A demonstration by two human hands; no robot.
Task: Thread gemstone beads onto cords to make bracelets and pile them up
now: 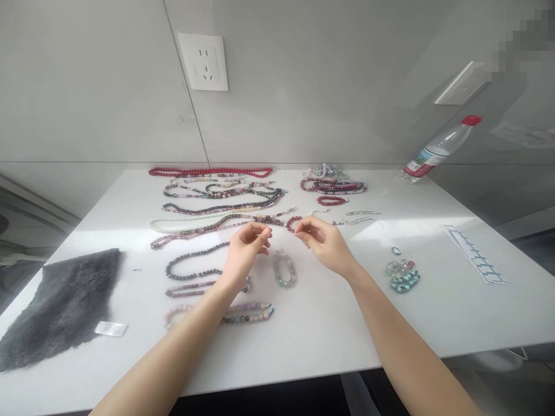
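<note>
My left hand (249,248) is raised above the table, its thumb and fingers curled together; anything in the pinch is too small to make out. Facing it, a short gap away, my right hand (321,241) has thumb and forefinger pressed together. A small red bead bracelet (293,223) shows just beyond the right fingertips, partly hidden; I cannot tell whether they touch it. Below and between the hands is a pale, translucent bead bracelet (284,271) in a loop. A dark bead necklace (186,257) and a tube-bead strand (186,290) run partly behind my left hand and wrist.
Several necklaces, including a white bead one (173,225) and a red one (208,171), lie at the back. Right are turquoise beads (405,281), a white card (474,254) and a bottle (433,151). A grey furry cloth (65,306) lies left.
</note>
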